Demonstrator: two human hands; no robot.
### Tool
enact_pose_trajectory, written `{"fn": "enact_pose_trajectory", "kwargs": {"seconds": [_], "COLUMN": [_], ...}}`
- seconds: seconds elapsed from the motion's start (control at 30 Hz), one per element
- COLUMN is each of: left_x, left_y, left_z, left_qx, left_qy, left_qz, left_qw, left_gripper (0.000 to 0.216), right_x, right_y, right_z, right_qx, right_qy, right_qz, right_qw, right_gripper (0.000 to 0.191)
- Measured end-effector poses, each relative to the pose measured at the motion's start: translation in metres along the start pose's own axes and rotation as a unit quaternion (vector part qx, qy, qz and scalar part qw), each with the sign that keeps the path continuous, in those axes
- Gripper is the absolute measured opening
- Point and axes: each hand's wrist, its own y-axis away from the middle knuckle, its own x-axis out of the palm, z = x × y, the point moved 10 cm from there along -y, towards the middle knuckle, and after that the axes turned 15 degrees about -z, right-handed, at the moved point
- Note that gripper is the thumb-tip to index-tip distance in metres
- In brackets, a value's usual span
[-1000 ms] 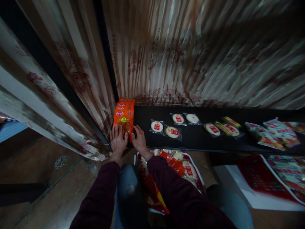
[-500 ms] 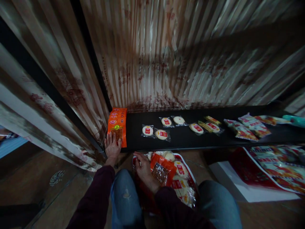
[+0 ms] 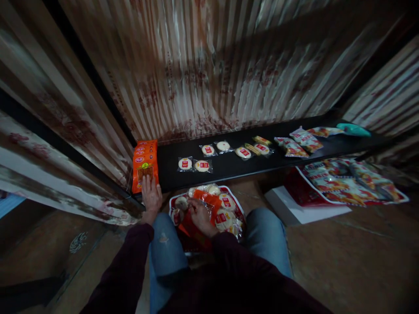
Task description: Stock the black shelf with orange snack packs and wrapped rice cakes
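Orange snack packets (image 3: 145,155) lie overlapped in a column at the left end of a black shelf (image 3: 170,179). My left hand (image 3: 151,196) rests flat with fingers stretched over their near edge. Between my knees is a red basket with a white rim (image 3: 242,209), holding round white rice crackers (image 3: 225,219) in clear wrappers and orange packets (image 3: 212,200). Inside the basket, my right hand (image 3: 200,219) has its fingers curled and pinched at an orange packet; its fingertips are partly hidden.
Along the shelf lie several wrapped rice crackers (image 3: 202,165), thin yellowish packets (image 3: 252,149), patterned snack bags (image 3: 291,147) and a teal package (image 3: 353,129). To the right, a second basket (image 3: 304,198) of patterned bags sits by a white box (image 3: 288,209). Pleated curtain (image 3: 209,87) hangs behind.
The view has swung right and the shelf appears tilted. My right hand has gone from loosely open at the basket's left side to curled fingers among the orange packets. My left hand stays on the column.
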Motion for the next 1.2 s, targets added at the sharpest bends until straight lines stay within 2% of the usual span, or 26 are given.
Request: {"fn": "enact_pose_trajectory", "kwargs": {"seconds": [0.13,0.23,0.33,0.4,0.53,0.7,0.83,1.03,1.2], "left_x": [0.016,0.036,0.043,0.042,0.035,0.027,0.017,0.009,0.004], "left_y": [0.061,0.130,0.186,0.206,0.215,0.214,0.210,0.202,0.198], "left_z": [-0.063,-0.102,-0.115,-0.120,-0.120,-0.115,-0.114,-0.098,-0.074], "left_qx": [0.042,0.075,0.091,0.114,0.118,0.066,0.033,-0.057,-0.160], "left_qy": [0.095,0.124,0.079,0.059,0.031,-0.021,-0.022,-0.002,0.076], "left_qz": [0.099,0.228,0.306,0.325,0.314,0.282,0.265,0.255,0.186], "left_qw": [0.990,0.963,0.944,0.937,0.942,0.957,0.964,0.965,0.966], "left_gripper": [0.040,0.043,0.052,0.066,0.069,0.066,0.060,0.056,0.048], "right_x": [-0.012,-0.024,-0.036,-0.044,-0.059,-0.069,-0.072,-0.074,-0.073], "right_y": [0.005,0.008,0.014,0.021,0.041,0.062,0.068,0.071,0.074], "right_z": [-0.005,-0.011,-0.020,-0.025,-0.032,-0.041,-0.044,-0.046,-0.050], "right_qx": [-0.020,-0.030,-0.035,-0.041,-0.056,-0.064,-0.063,-0.043,-0.010], "right_qy": [0.075,0.125,0.142,0.129,0.085,0.050,0.018,0.011,-0.007], "right_qz": [0.011,0.009,0.010,0.013,-0.006,-0.025,-0.024,-0.017,-0.010], "right_qw": [0.997,0.992,0.989,0.991,0.995,0.996,0.998,0.999,1.000], "right_gripper": [0.032,0.031,0.031,0.031,0.031,0.030,0.032,0.038,0.037]}}
